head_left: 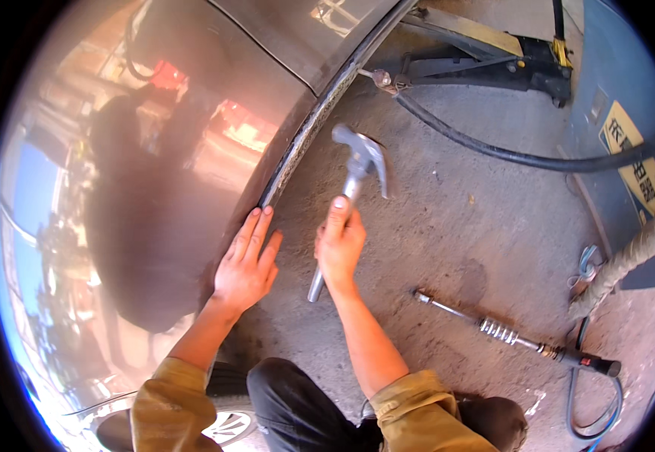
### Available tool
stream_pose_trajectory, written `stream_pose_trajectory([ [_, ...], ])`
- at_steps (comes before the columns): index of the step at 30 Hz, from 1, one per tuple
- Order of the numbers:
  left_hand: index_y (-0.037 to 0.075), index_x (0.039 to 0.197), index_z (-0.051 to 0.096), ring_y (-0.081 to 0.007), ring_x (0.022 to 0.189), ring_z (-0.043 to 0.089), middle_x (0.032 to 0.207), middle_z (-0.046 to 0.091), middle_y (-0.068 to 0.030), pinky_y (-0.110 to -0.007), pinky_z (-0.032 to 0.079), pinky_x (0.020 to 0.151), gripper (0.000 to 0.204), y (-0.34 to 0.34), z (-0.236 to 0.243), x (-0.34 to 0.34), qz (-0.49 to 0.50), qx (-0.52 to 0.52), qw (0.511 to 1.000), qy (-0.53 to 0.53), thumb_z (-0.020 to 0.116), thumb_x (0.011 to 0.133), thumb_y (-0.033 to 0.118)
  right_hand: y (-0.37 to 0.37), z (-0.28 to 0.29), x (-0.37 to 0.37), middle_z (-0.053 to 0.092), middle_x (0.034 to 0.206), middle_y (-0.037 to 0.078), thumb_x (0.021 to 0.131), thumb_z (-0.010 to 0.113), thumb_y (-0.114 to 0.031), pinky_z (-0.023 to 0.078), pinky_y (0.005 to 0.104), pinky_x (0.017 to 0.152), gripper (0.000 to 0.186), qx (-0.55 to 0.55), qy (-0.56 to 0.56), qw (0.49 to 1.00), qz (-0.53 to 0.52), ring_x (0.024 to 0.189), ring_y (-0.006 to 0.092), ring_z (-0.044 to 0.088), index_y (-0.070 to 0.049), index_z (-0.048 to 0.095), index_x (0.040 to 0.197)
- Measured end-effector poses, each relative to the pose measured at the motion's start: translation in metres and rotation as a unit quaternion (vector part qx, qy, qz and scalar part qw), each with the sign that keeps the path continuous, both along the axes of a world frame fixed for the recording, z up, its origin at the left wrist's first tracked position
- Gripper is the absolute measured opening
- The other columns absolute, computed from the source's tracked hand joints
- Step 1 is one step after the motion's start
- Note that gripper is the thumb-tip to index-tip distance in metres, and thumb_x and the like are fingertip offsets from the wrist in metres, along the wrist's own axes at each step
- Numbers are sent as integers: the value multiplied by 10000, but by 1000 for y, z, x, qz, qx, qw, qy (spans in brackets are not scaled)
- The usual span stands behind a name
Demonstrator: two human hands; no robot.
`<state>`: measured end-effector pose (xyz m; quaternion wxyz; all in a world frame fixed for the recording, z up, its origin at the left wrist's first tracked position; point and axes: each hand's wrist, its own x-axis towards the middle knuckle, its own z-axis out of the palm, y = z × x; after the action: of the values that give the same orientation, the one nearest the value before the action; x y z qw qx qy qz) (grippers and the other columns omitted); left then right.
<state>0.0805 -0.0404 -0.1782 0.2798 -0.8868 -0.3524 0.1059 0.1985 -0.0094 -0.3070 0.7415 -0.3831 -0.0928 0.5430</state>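
My right hand (339, 242) is closed around the handle of a claw hammer (354, 167). The hammer's head is raised over the concrete floor, beside the car's lower edge, and its claw looks slightly blurred. My left hand (247, 264) lies against the lower edge of a brownish car body panel (169, 248), fingers stretched out and fingertips at the sill edge. Along that sill (305, 135) the surface is scraped and rough. A clamp (381, 78) with a thick black cable is at the sill farther up.
A floor jack (493, 64) stands under the car at the far right. The black cable (485, 148) runs to a blue machine cabinet (606, 188). On the floor at right lies a metal rod tool with a spring and black handle (508, 331), near a wrapped hose (629, 256).
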Motion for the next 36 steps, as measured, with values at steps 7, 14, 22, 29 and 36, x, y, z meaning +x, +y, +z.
stream_pose_trajectory([
  [7,0,1248,584,-430,1444,291,1552,305,-254,-484,336,1147,444,37,-9,55,-14,-26,999,-36,606,810,68,-38,-9,39,396,513,-22,1006,514,-513,308,260,310,476,-36,131,991,-12,352,75,400,-75,446,833],
  [14,-27,1314,531,-386,1439,309,1556,303,-239,-450,323,1161,489,97,-18,95,-40,24,994,-98,605,846,96,-60,1,51,393,512,-20,1013,511,-494,302,260,307,470,-37,106,994,1,347,75,388,-66,435,836],
  [22,-48,1230,589,-352,1452,317,1526,391,-191,-444,337,1157,438,-23,7,6,34,3,997,-63,618,816,93,-69,-67,74,489,551,65,995,553,-495,402,352,437,512,-61,-254,963,68,447,168,496,-26,511,793],
  [29,-33,1028,673,-381,1432,359,1340,583,-188,-455,398,1128,270,-101,12,-96,6,-65,994,-90,612,817,124,-94,-69,81,494,558,143,961,609,-495,437,418,546,589,-123,-396,905,92,541,208,530,32,530,710],
  [36,-8,854,666,-345,1341,477,1183,660,-167,-493,379,1139,178,-98,22,-109,-89,-108,974,-178,653,749,136,-83,26,83,432,556,-16,1019,581,-325,355,275,411,364,22,-187,978,90,434,81,408,-91,437,780],
])
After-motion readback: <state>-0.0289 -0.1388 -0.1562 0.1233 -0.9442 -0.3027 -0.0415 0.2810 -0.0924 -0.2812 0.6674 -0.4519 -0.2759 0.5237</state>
